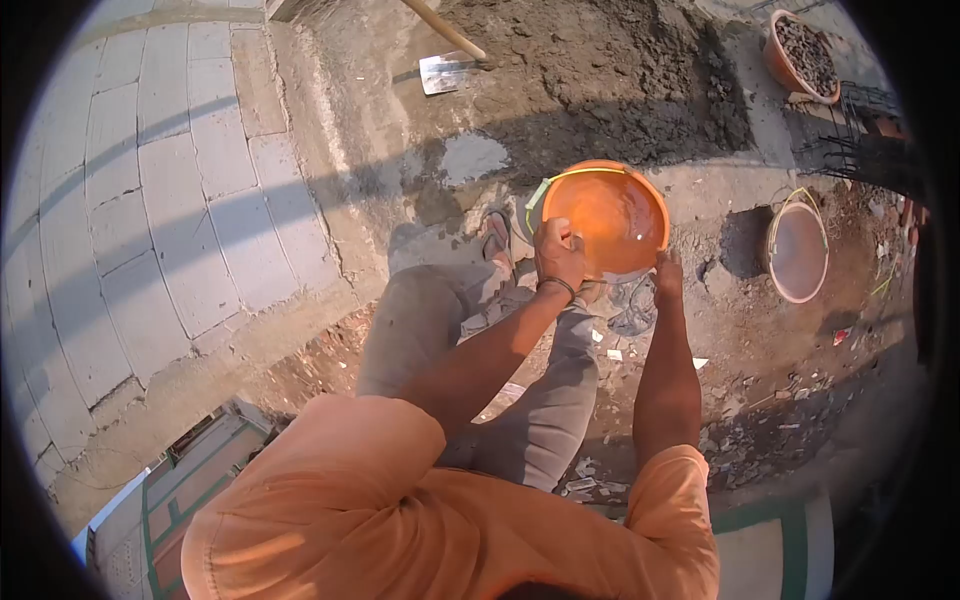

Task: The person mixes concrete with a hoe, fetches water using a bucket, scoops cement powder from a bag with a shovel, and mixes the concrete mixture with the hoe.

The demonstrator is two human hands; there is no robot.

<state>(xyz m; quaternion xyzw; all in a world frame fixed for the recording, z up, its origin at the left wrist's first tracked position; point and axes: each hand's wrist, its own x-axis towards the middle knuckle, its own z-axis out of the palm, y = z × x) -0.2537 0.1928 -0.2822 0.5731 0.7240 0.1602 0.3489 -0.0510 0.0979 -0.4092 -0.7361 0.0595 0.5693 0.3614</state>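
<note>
An orange bucket [610, 200] with water in it is held in front of my legs. Its yellow-green handle lies against the rim. My left hand [560, 255] is closed over the near left part of the rim, with a dark band at the wrist. On the near right side, my right hand [668, 275] grips the rim, its fingers partly hidden. Just beyond the bucket spreads a heap of dark wet mortar [620, 85]. My sandalled foot [497, 238] stands left of the bucket.
A bucket of gravel [805, 55] stands at the far right. Nearer is a pale bucket [798, 255] with a yellow handle. A wooden tool handle [445, 28] reaches the mortar beside a printed sheet [447, 73]. Paving slabs [180, 190] lie left; rubble [780, 420] covers the ground right.
</note>
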